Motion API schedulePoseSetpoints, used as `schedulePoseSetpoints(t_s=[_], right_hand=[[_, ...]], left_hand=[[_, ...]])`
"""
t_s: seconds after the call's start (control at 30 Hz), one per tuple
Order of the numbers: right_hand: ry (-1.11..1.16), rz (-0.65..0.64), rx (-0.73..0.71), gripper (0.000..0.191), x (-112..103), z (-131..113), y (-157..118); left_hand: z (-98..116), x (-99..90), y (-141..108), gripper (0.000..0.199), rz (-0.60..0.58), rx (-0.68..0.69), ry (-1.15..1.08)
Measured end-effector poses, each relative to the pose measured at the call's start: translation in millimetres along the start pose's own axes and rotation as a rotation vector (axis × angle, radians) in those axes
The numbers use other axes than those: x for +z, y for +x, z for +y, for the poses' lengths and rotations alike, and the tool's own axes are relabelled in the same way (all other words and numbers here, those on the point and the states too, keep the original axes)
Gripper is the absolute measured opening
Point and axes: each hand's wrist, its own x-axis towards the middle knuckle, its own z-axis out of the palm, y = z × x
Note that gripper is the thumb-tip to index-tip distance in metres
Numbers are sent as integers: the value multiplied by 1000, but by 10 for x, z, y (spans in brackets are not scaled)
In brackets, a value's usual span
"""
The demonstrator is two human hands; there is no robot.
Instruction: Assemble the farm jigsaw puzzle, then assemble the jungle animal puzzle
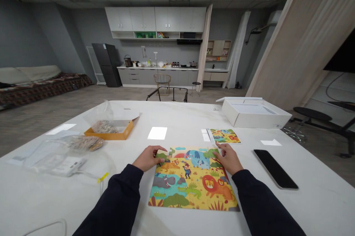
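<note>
Dark sleeves [116, 202] lead to a left hand [148, 157] spread on the top-left edge of an animal jigsaw puzzle [191, 178] and a right hand [227, 158], fingers pressed together at its top-right corner, with a small picture card [224, 136] just beyond that hand.

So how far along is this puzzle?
The animal jigsaw puzzle looks largely assembled, with the lion and hippo in place. The left hand and right hand rest at its top edge. Bagged pieces beside the orange box may still be left.
</note>
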Motion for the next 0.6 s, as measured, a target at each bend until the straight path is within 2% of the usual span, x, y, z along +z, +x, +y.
schedulePoseSetpoints(t_s=[0.13,0.23,0.43,0.6], right_hand=[[-6,5,-30,48,6,2,-22],[-25,-30,-101,41,-6,-37,-46],[-38,-107,-145,37,-10,-124,-72],[-41,-126,-176,37,28,-39,-64]], left_hand=[[-4,78,-40,44,76,22,340],[-12,99,-71,46,133,32,469],[6,116,-84,56,149,-56,515],[19,125,-90,46,157,-64,427]])
